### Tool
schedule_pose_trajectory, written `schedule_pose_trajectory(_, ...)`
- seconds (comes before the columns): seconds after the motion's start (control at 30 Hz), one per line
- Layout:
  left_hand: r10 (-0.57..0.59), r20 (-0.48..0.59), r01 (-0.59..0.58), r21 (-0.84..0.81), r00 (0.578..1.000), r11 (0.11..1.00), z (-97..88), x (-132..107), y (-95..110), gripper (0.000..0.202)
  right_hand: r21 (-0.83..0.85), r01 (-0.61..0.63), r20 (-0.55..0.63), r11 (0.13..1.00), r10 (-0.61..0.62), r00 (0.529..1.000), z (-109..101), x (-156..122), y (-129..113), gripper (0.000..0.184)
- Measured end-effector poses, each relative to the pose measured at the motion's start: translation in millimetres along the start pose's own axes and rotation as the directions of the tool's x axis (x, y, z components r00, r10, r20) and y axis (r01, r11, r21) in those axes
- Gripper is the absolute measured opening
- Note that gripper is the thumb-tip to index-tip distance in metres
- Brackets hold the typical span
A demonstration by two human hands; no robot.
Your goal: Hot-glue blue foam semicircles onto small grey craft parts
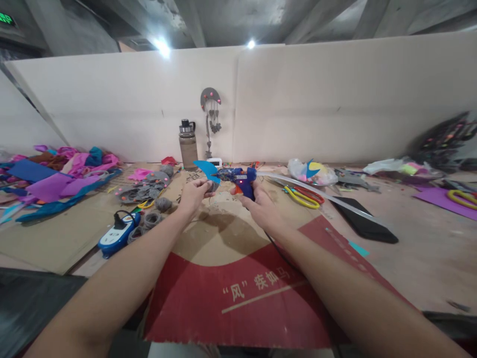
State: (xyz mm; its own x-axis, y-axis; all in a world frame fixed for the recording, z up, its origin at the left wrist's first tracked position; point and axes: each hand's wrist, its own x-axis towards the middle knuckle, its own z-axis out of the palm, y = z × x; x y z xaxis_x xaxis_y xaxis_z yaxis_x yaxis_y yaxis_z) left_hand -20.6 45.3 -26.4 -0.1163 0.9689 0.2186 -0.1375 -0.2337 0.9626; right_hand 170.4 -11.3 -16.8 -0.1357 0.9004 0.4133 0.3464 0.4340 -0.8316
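Observation:
My right hand is closed round the grip of a blue hot glue gun, whose nozzle points left and whose glue stick trails out to the right. My left hand pinches a small blue felt piece with a grey part under it, held right at the gun's nozzle. Both hands hover above a sheet of brown and red cardboard on the table.
A blue and white power strip lies at the left, beside grey felt pieces and heaps of coloured felt. Yellow scissors, a black phone and a bag of scraps lie right. A water bottle stands by the white partition.

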Motion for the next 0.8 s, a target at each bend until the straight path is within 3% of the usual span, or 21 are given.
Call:
schedule_pose_trajectory(0.2, -0.011, -0.004, 0.011, -0.002, 1.000, 1.000, -1.0, 0.5, -0.8, 0.024, -0.032, 0.082, -0.017, 0.996, -0.082, 0.996, 2.5, 0.0, 9.2, 0.044)
schedule_pose_trajectory(0.4, -0.003, -0.020, 0.002, -0.019, 1.000, 1.000, -2.4, 0.6, -1.2, 0.025, 0.086, 0.104, -0.051, 0.991, -0.100, 0.994, 8.3, 1.8, 20.0, 0.040)
schedule_pose_trajectory(0.47, -0.004, -0.066, 0.002, -0.032, 0.998, 0.999, -6.2, 4.2, -2.6, 0.024, 0.081, 0.022, -0.051, 0.996, -0.018, 0.999, 9.5, 3.5, 23.6, 0.036)
schedule_pose_trajectory(0.53, -0.002, -0.150, -0.006, -0.058, 0.989, 0.998, -11.4, 9.2, -3.1, 0.023, 0.060, -0.145, -0.030, 0.988, 0.147, 0.989, 10.5, 6.9, 28.1, 0.031)
schedule_pose_trajectory(0.6, 0.032, -0.230, -0.054, -0.090, 0.973, 0.994, -14.9, 13.0, -1.6, 0.024, -0.017, -0.306, -0.006, 0.952, 0.306, 0.952, 12.0, 11.5, 32.9, 0.031)
schedule_pose_trajectory(0.67, 0.097, -0.240, -0.130, -0.125, 0.966, 0.984, -13.6, 12.2, 1.9, 0.025, -0.191, -0.392, 0.014, 0.900, 0.401, 0.916, 13.9, 16.1, 36.5, 0.032)
schedule_pose_trajectory(0.73, 0.139, -0.188, -0.169, -0.153, 0.972, 0.974, -5.6, 5.1, 6.4, 0.026, -0.443, -0.370, 0.011, 0.817, 0.418, 0.908, 15.6, 18.7, 38.0, 0.036)
schedule_pose_trajectory(0.8, 0.105, -0.079, -0.117, -0.171, 0.991, 0.978, 8.0, -7.2, 9.8, 0.027, -0.655, -0.260, 0.013, 0.710, 0.354, 0.935, 15.1, 18.9, 37.7, 0.046)
